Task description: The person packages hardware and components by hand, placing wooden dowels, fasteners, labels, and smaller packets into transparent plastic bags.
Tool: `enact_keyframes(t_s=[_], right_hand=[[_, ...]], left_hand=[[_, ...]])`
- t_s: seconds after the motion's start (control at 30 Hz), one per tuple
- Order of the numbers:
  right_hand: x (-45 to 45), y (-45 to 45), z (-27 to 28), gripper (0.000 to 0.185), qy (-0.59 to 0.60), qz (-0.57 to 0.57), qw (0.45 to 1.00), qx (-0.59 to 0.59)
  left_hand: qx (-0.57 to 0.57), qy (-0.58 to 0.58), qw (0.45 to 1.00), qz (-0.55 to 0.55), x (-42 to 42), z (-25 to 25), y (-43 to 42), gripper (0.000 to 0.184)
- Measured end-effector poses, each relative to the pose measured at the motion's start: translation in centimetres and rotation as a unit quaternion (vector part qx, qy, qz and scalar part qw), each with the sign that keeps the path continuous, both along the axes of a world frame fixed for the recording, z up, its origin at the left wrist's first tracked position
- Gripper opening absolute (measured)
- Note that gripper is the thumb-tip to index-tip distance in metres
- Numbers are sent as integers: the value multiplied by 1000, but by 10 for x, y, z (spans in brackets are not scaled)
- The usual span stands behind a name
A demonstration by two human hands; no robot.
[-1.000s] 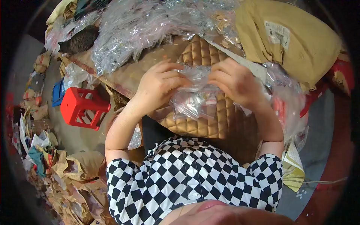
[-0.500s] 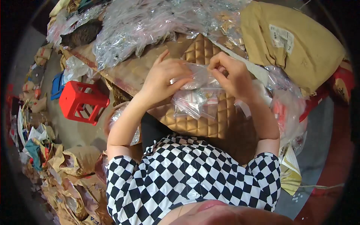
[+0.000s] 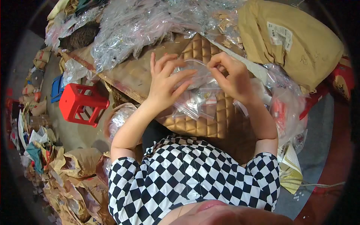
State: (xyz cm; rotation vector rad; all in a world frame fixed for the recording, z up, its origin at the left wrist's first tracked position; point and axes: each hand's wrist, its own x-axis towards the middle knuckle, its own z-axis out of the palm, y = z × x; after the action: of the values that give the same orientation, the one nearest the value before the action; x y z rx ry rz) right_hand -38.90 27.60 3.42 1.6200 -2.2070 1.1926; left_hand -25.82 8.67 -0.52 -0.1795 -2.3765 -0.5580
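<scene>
- Nearest, small bags [image 3: 195,104] are piled on the quilted pad [image 3: 213,129].
- Just beyond, at 12 o'clock from them, a clear bag [image 3: 202,77] is held between the hands; its long axis cannot be told.
- Its edge is pinched by the nearer, right hand [image 3: 232,77], fingers narrowed; from there the bag is spread towards 8 o'clock.
- At its 9 o'clock side, the left hand [image 3: 165,84] is held with fingers wide; contact cannot be told.
- Farther, at 11 o'clock, the tabletop [image 3: 131,73] is covered by a heap [image 3: 142,30].
</scene>
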Motion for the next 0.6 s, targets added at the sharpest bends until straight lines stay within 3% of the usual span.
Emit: enact_keyframes(t_s=[0.07, 0.17, 0.27, 0.37, 0.5, 0.57, 0.6], right_hand=[[1, 0, 0, 15, -36, -5, 999, -12], [5, 1, 2, 15, -3, 5, 1000, 0], [12, -2, -7, 15, 62, 26, 998, 5], [13, -2, -9, 13, 46, 15, 999, -11], [7, 4, -4, 12, -61, -18, 998, -12], [3, 7, -7, 12, -84, -9, 996, -7], [4, 8, -7, 12, -87, -11, 996, -7]], left_hand=[[-71, -33, 997, -21, -2, -5, -6, 26], [-71, -108, 989, -73, -6, -15, -4, 27], [-132, -81, 986, -60, -13, -11, 3, 33], [-199, -124, 972, -30, -19, 1, 3, 35], [-174, -124, 976, -40, -13, 15, -11, 33], [-21, -154, 987, -41, -11, 18, -15, 36], [-22, -156, 987, -43, -12, 19, -11, 36]])
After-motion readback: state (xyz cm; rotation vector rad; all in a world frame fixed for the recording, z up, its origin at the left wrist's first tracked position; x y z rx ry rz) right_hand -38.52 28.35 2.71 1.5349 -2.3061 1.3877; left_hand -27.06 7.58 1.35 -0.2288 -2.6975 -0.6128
